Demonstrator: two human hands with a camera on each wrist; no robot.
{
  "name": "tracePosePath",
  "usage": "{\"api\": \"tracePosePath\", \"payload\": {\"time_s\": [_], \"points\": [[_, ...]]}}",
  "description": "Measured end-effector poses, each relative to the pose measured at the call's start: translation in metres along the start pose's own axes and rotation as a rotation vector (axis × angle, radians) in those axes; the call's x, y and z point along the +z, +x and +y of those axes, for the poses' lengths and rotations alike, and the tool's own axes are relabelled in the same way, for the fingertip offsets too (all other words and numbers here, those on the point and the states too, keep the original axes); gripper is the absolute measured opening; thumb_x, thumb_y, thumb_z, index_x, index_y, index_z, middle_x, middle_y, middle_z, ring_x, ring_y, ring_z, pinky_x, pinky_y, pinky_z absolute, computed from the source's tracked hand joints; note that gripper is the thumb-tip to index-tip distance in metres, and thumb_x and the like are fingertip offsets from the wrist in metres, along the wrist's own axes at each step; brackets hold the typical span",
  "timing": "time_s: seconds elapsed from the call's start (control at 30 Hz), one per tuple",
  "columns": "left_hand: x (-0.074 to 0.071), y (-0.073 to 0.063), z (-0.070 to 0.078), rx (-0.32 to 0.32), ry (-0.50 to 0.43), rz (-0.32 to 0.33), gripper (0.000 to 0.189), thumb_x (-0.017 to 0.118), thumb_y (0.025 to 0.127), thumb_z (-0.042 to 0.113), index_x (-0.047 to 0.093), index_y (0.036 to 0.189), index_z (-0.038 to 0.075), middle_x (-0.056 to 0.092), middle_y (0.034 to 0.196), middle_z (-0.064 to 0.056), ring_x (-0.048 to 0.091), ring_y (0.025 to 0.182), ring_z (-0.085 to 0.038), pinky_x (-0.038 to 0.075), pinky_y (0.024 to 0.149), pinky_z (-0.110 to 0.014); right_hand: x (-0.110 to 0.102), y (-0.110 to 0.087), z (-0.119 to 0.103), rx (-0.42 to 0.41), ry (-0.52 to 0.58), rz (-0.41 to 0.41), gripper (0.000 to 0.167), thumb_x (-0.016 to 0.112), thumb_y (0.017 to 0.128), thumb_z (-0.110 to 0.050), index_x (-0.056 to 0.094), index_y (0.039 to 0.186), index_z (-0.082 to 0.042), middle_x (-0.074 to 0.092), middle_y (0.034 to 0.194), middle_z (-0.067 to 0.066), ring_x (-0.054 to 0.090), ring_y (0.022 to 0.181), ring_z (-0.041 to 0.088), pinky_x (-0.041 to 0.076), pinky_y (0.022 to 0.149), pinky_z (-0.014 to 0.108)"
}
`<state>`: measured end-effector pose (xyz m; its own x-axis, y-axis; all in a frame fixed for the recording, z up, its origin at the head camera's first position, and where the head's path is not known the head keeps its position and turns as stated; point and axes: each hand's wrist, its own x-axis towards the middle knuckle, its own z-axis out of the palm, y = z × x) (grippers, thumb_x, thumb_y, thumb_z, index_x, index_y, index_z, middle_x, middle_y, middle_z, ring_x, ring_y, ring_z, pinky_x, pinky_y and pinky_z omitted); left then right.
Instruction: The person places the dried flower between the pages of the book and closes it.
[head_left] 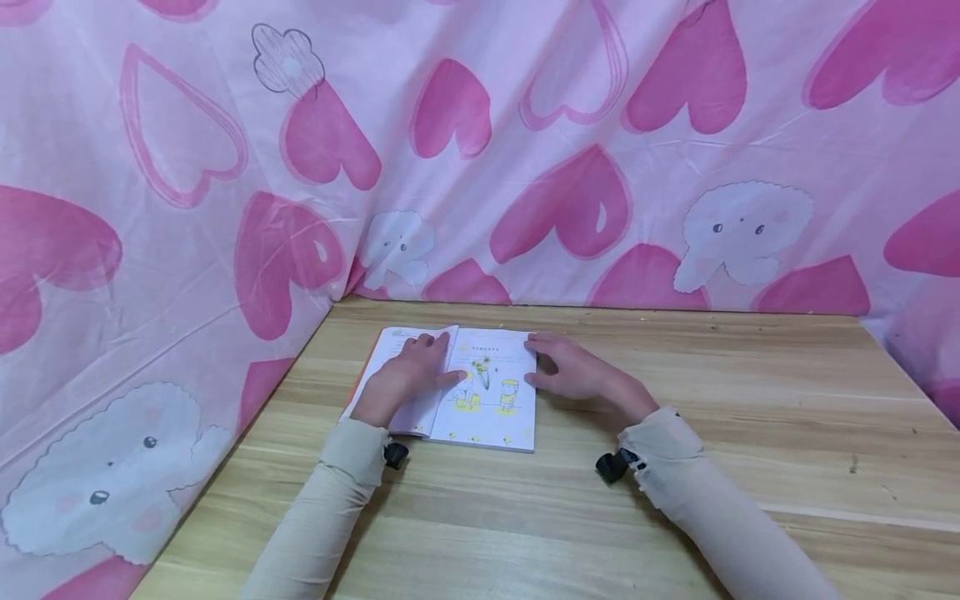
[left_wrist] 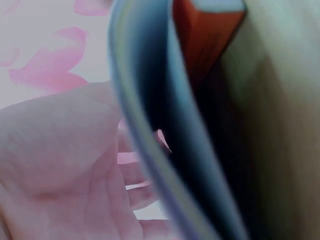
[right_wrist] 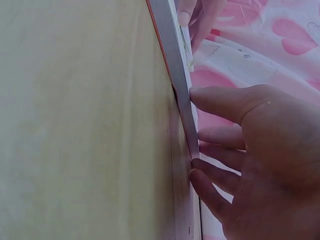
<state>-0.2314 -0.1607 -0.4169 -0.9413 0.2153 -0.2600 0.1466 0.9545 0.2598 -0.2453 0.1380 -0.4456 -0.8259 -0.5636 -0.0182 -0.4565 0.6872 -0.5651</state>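
Note:
A book [head_left: 491, 425] with an orange cover lies open on the wooden table, its right page printed with yellow cartoon figures. My left hand [head_left: 408, 375] rests over the left page near the spine, its thumb reaching onto the right page. In the left wrist view, the left palm [left_wrist: 60, 160] shows beside the curved pages [left_wrist: 145, 145]. At the right page's outer edge, my right hand [head_left: 577, 371] touches the book with thumb and fingertips. A small yellow-green, flower-like piece [head_left: 482, 368] lies on the right page; I cannot tell exactly what it is.
The wooden table [head_left: 720, 400] extends to the right and toward the front. A pink cloth [head_left: 465, 208] with hearts and white animal faces hangs behind and along the left side. A black strap mount [head_left: 613, 465] sits at the right wrist.

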Motion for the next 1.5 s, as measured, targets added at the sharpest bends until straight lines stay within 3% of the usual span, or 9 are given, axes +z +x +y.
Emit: {"api": "tracePosePath", "payload": {"time_s": [0.2,0.3,0.5,0.57,0.67,0.83,1.03,1.3,1.5], "points": [[-0.012,0.0,-0.018,0.096,0.001,-0.021,0.075,0.053,0.112,0.045,0.029,0.171,0.005,0.035,0.173,-0.024,0.033,0.161,-0.047,0.032,0.13,-0.061,0.001,-0.003,-0.003,0.069,0.008,-0.014,0.074,0.068,0.108,-0.033,0.037,0.167,-0.002,0.031,0.178,0.016,0.026,0.167,0.036,0.027,0.134,0.055],[-0.02,-0.003,-0.026,0.086,0.027,-0.032,0.064,0.047,0.114,0.034,0.037,0.165,-0.003,0.04,0.169,-0.028,0.036,0.159,-0.049,0.031,0.131,-0.058,0.003,-0.003,-0.002,0.084,0.012,-0.019,0.075,0.068,0.108,-0.034,0.036,0.168,-0.004,0.03,0.178,0.015,0.025,0.167,0.035,0.026,0.134,0.055],[-0.03,-0.007,-0.041,-0.114,0.081,-0.064,0.055,0.048,0.113,0.034,0.058,0.145,-0.009,0.063,0.143,-0.031,0.063,0.131,-0.047,0.049,0.114,-0.061,0.004,-0.003,0.001,0.107,0.005,-0.024,0.076,0.067,0.108,-0.036,0.034,0.169,-0.006,0.027,0.18,0.013,0.023,0.168,0.033,0.025,0.135,0.053],[-0.03,-0.007,-0.045,-0.182,0.072,-0.07,0.058,0.046,0.113,0.038,0.058,0.144,-0.01,0.065,0.14,-0.032,0.066,0.124,-0.045,0.051,0.11,-0.061,0.004,-0.002,0.0,0.112,0.002,-0.027,0.076,0.067,0.108,-0.037,0.034,0.169,-0.007,0.026,0.18,0.013,0.022,0.168,0.033,0.024,0.135,0.054],[-0.03,-0.007,-0.048,-0.226,0.032,-0.057,0.066,0.042,0.114,0.042,0.051,0.15,-0.012,0.06,0.146,-0.036,0.063,0.13,-0.049,0.049,0.113,-0.063,0.004,-0.003,0.0,0.113,-0.001,-0.028,0.075,0.067,0.108,-0.037,0.034,0.169,-0.007,0.025,0.18,0.014,0.022,0.168,0.034,0.024,0.135,0.054],[-0.03,-0.005,-0.047,-0.229,-0.025,-0.034,0.077,0.03,0.115,0.049,0.036,0.159,-0.013,0.046,0.16,-0.038,0.047,0.148,-0.055,0.041,0.122,-0.065,0.004,-0.002,0.0,0.111,-0.002,-0.027,0.074,0.067,0.108,-0.037,0.035,0.169,-0.007,0.025,0.18,0.014,0.021,0.169,0.034,0.023,0.135,0.054],[-0.03,-0.006,-0.044,-0.22,-0.051,-0.02,0.084,0.024,0.115,0.055,0.026,0.164,-0.014,0.037,0.166,-0.038,0.039,0.155,-0.055,0.035,0.127,-0.064,0.004,-0.003,-0.001,0.117,-0.006,-0.025,0.075,0.067,0.108,-0.037,0.035,0.169,-0.008,0.024,0.18,0.014,0.02,0.169,0.035,0.023,0.135,0.055],[-0.031,-0.008,-0.043,-0.225,-0.081,0.004,0.09,0.027,0.113,0.061,0.023,0.165,-0.013,0.038,0.166,-0.038,0.042,0.153,-0.053,0.035,0.127,-0.064,0.005,-0.004,-0.001,0.12,0.005,-0.018,0.075,0.067,0.108,-0.037,0.035,0.169,-0.009,0.024,0.181,0.013,0.02,0.169,0.034,0.023,0.135,0.055],[-0.031,-0.009,-0.041,-0.135,-0.179,0.036,0.086,0.035,0.113,0.061,0.028,0.166,-0.006,0.046,0.161,-0.032,0.052,0.143,-0.045,0.037,0.126,-0.061,0.006,-0.004,-0.001,0.12,0.002,-0.016,0.075,0.067,0.108,-0.037,0.035,0.17,-0.009,0.024,0.181,0.012,0.02,0.169,0.034,0.024,0.135,0.055]]}}
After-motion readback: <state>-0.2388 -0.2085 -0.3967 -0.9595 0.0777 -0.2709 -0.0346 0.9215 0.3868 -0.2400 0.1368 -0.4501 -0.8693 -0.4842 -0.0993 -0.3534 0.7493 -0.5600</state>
